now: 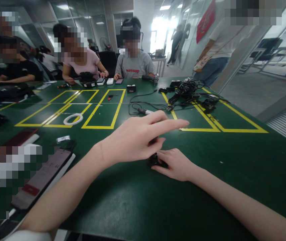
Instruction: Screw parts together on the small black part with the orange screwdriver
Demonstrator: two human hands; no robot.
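A small black object (155, 160) rests on the green table (233, 157) in front of me. My right hand (176, 164) lies low on the table with its fingers pinched on that object. My left hand (137, 137) hovers just above it, index finger stretched out to the right, thumb and lower fingers curled down onto the top of the same black object. Most of the object is hidden beneath both hands.
Yellow tape rectangles (102, 110) mark the table. A white ring (73, 119) lies at the left, a tangle of black cables (190, 93) at the back right. Phones and cards (42, 174) sit at my left. Several people sit across; one stands at the right.
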